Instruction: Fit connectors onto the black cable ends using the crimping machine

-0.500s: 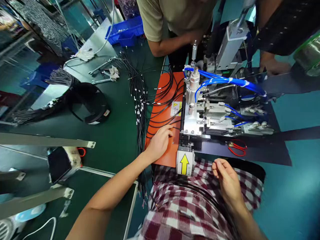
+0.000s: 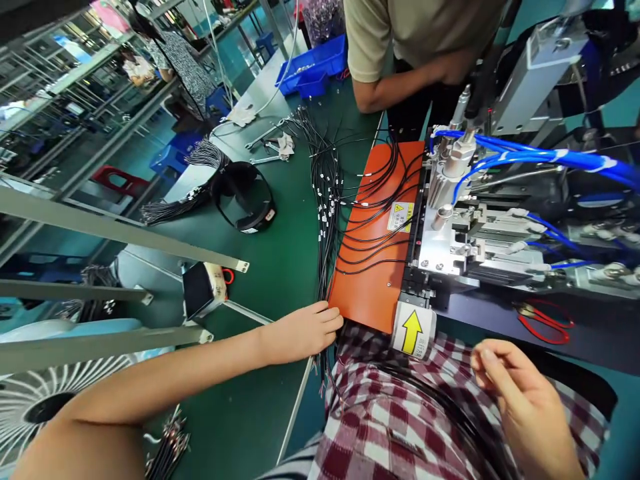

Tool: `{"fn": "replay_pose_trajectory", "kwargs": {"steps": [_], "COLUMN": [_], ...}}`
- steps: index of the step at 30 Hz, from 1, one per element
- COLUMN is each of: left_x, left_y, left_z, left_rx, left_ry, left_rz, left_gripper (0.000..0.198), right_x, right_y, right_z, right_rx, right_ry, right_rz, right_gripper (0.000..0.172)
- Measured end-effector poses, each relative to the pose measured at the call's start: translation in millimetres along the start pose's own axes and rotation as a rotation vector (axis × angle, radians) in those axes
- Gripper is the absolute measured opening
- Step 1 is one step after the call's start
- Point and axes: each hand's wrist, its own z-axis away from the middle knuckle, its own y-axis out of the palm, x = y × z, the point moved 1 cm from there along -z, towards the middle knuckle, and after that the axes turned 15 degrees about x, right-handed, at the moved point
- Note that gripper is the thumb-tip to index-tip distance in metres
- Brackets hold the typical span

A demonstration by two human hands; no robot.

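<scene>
My left hand [image 2: 307, 331] is at the lower end of a bundle of black cables [image 2: 327, 227] with white tags, just left of the orange plate [image 2: 367, 297]. Its fingers are together and curl over the cables; the fingertips are partly hidden. Several cables from the bundle run across the plate to the edge of a metal machine [image 2: 440, 247] with blue air tubes. Over my lap, my right hand [image 2: 525, 393] is loosely closed, thumb near the forefinger, with nothing visible in it. More black cables [image 2: 440, 407] lie across my checked clothing.
Red-handled scissors [image 2: 543, 320] lie on the dark machine base. A black headband-like ring [image 2: 245, 200], wrenches [image 2: 265, 137] and a blue bin [image 2: 313, 67] are on the green table. Metal bars [image 2: 125, 227] jut in from the left. A co-worker's forearm [image 2: 415, 87] is behind the machine.
My left hand has moved off the orange plate, down and left to the cable bundle. The cable near its fingertips now lies on the plate. My right hand stays over my lap; the view has shifted left.
</scene>
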Motion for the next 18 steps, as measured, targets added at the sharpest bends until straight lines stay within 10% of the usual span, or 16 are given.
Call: {"fn": "replay_pose_trajectory", "kwargs": {"steps": [12, 18], "left_x": [65, 72], "left_y": [2.9, -26.8], "left_z": [-10, -4], "left_rx": [-0.327, -0.705], "left_ry": [0.014, -0.104], "left_rz": [-0.142, -0.008], "left_gripper": [0.017, 0.022], "right_x": [33, 36], "right_y": [24, 33], "right_z": [7, -2], "right_rx": [0.084, 0.140], "right_ry": [-0.172, -0.309], "right_rz": [0.204, 0.312], "right_gripper": [0.017, 0.010]}}
